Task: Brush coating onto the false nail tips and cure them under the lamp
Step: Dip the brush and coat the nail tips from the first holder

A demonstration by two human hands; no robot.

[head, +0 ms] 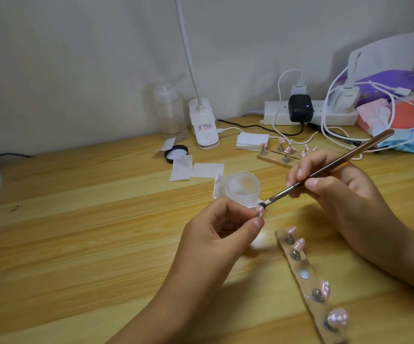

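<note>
Fingers [240, 207] of left hand [216, 227] pinch a nail tip [334, 208]; right hand [345, 189] holds brush [350, 155] on it.

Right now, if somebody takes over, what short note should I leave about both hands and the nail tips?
Left hand pinches one pink nail tip on its stand. Right hand holds the brush, bristles on that tip. Open jar stands behind. Near holder keeps four tips, one slot empty. Far holder keeps more tips. To do: finish coating, return tip, cure. Which tips are already coated is unclear.
</note>
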